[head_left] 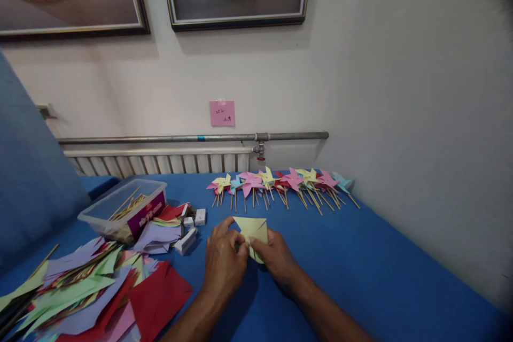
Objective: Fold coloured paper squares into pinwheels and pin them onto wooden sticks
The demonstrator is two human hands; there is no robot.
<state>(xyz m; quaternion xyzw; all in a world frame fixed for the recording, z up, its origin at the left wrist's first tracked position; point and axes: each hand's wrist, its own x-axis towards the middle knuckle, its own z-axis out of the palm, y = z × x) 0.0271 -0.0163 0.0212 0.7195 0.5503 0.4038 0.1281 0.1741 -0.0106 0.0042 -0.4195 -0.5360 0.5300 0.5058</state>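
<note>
Between my two hands is a pale yellow sheet of paper point(256, 227), slit from its corners, with part of it folded in toward the middle. The fingers of my left hand point(226, 254) pinch its left side near the centre. My right hand point(278, 257) grips the right edge, its thumb pressed on the paper near the middle. Both hands are just above the blue tabletop. What lies under the fingertips is hidden. Beyond them, a row of finished paper pinwheels point(252, 181) on sticks lies along the back of the table, in pink, yellow, red and light blue.
At left, a clear plastic box point(150, 189) holds thin wooden sticks. Small white boxes point(186, 240) and purple paper sheets point(158, 236) lie beside it. A heap of coloured paper point(80, 294) covers the front left. A radiator point(160, 163) and wall stand behind the blue table point(360, 272).
</note>
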